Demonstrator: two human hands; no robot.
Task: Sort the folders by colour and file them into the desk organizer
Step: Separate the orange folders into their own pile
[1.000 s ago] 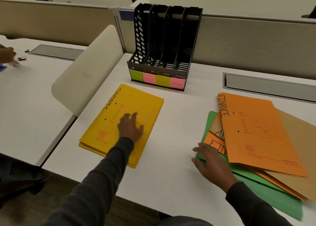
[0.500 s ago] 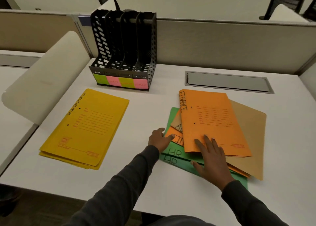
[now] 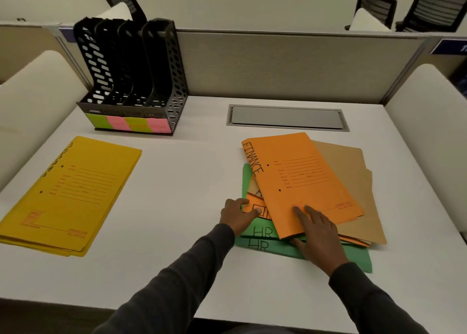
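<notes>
The right hand (image 3: 319, 235) lies flat and open on the near edge of the top orange folder (image 3: 300, 182), marked FINANCE, thumb tucked under that edge. The left hand (image 3: 237, 217) rests with fingers spread and holding nothing on the left edge of the mixed pile, fingertips on a lower orange folder (image 3: 255, 204). Below are green folders (image 3: 262, 232) marked HR and tan folders (image 3: 353, 182), all toward the desk's (image 3: 182, 182) right side. The yellow folders (image 3: 68, 194) lie stacked by the left edge. The organizer (image 3: 131, 81) stands empty at the far left corner, coloured labels (image 3: 126, 124) on its front.
</notes>
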